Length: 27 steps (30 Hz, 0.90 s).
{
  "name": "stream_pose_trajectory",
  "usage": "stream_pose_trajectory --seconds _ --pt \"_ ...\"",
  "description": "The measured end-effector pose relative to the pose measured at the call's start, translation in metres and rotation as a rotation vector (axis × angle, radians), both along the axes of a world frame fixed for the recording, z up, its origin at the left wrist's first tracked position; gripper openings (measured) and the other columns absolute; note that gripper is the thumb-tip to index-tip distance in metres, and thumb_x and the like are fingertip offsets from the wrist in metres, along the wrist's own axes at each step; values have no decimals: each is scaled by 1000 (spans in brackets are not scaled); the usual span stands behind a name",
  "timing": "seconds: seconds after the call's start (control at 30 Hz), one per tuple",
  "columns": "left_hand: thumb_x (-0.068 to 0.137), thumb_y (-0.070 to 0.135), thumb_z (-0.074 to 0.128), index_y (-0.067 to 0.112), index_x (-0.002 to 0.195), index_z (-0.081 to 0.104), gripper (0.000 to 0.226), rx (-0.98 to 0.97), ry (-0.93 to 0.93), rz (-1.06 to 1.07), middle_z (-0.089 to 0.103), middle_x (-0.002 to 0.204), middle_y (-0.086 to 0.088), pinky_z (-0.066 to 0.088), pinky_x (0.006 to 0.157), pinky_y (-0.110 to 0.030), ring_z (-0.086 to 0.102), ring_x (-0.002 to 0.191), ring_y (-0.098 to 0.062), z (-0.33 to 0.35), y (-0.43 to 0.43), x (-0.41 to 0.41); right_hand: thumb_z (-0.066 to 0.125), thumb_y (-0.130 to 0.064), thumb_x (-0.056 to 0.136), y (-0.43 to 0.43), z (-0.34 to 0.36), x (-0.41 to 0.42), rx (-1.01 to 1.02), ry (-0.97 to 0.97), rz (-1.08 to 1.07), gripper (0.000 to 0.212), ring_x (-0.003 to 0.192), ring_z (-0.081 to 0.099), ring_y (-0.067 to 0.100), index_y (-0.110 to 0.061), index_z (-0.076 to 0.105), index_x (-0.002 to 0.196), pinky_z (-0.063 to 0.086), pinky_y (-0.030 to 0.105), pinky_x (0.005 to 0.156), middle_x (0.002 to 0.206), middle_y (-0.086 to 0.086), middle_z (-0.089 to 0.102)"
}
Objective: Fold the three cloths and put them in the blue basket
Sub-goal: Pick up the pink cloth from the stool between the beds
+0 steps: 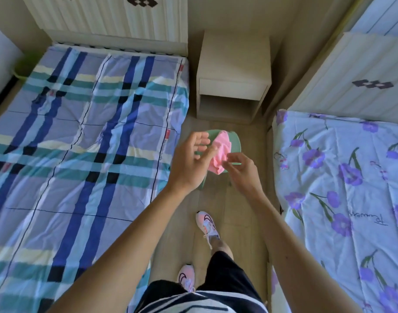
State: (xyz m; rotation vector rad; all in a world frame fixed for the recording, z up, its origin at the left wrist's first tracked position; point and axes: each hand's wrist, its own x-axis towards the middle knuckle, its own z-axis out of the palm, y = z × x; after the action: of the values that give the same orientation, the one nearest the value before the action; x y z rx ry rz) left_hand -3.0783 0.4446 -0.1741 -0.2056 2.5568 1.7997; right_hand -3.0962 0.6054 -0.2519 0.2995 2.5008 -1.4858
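Head view. The person stands in the aisle between two beds, with both arms extended forward and down. A pink cloth is held bunched in the air between the hands, above a green stool that stands on the floor just ahead of the feet.

The left hand is spread wide, palm turned toward the camera. The tips of its fingers touch the near edge of the pink cloth; whether they pinch it cannot be told. The right hand has its fingers curled in a pinch that closes on the lower right part of the pink cloth.

The pink cloth is crumpled, with no flat fold or squared edge showing. It touches neither bed, and whether its lower part rests on the stool cannot be told, because the hands cover the seat.

A checked bed lies to the left and a flowered bed to the right. A nightstand stands between the headboards, well beyond the stool.

Progress, as a judgement: the pink cloth is in hand but not yet folded. Only one cloth is visible. No blue basket appears anywhere in this view, so nothing can be confirmed as stored. Folding and placing appear to remain.
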Motion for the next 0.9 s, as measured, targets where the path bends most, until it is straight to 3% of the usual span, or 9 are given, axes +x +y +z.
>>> stream_pose_trajectory --seconds 0.1,0.3,0.57,0.7,0.9 --pt "91 29 66 10 125 58 40 -5 -51 24 66 119 -3 47 79 -3 64 104 -10 -21 8 -41 67 -25 89 -1 -39 -40 26 -107 60 33 93 69 22 -11 66 119 47 27 72 111 3 73" --pt "94 21 66 9 126 59 35 -33 -166 116 66 117 -1 45 79 -3 63 99 -3 -68 11 -105 64 -27 88 -2 -124 -109 147 -253 196 38 102 67 30 -12 63 123 54 38 83 119 9 69" --pt "95 21 64 12 126 60 33 -73 -273 228 66 117 1 43 77 0 60 95 7 -117 2 -133 65 -26 87 1 -224 -157 362 -390 444 48 113 61 35 -11 59 132 54 42 87 137 13 49" --pt "94 21 65 12 125 60 33 -79 -314 268 67 117 0 43 77 0 60 97 5 -140 -2 -135 64 -31 88 -3 -265 -167 395 -478 554 51 127 50 36 -18 55 136 52 46 97 145 11 34" --pt "92 25 64 13 123 61 33 -78 -363 293 67 115 0 44 78 -1 62 98 -2 -167 -3 -137 65 -40 86 -6 -301 -177 529 -551 733 60 151 11 35 -31 50 144 32 51 113 163 11 5"
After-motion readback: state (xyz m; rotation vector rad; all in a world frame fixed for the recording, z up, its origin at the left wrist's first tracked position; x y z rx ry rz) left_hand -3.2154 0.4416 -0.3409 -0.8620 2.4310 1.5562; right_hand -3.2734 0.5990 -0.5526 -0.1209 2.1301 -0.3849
